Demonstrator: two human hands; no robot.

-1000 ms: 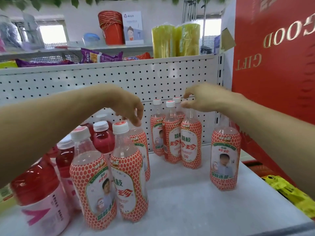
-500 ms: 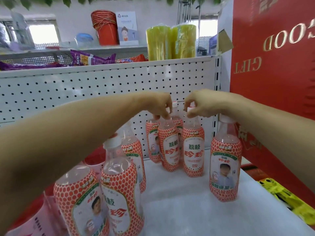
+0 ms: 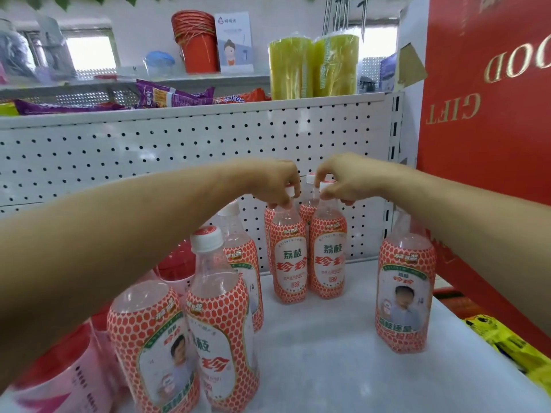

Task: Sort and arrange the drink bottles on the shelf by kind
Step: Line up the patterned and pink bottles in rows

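Observation:
Several lychee soda bottles with red honeycomb labels and white caps stand on the white shelf (image 3: 328, 353). My left hand (image 3: 274, 183) grips the cap of one back bottle (image 3: 287, 257). My right hand (image 3: 343, 180) grips the cap of the bottle beside it (image 3: 328, 251). Two more bottles of the kind stand behind them against the pegboard. One bottle (image 3: 405, 287) stands alone at the right, under my right forearm. Three more (image 3: 220, 317) cluster at the front left. Red drink bottles with pink labels (image 3: 59, 380) sit at the far left, mostly hidden by my left arm.
A white pegboard (image 3: 149, 156) backs the shelf. A red gift box wall (image 3: 489, 114) closes the right side. Yellow packets (image 3: 512, 347) lie below the shelf's right edge. The upper shelf holds snack bags, red buckets and yellow wrapped cups (image 3: 313, 67).
My left hand moved from the front-left bottles to the back group and closed on a cap. My right hand stayed on its bottle's cap. The view moved closer and to the right.

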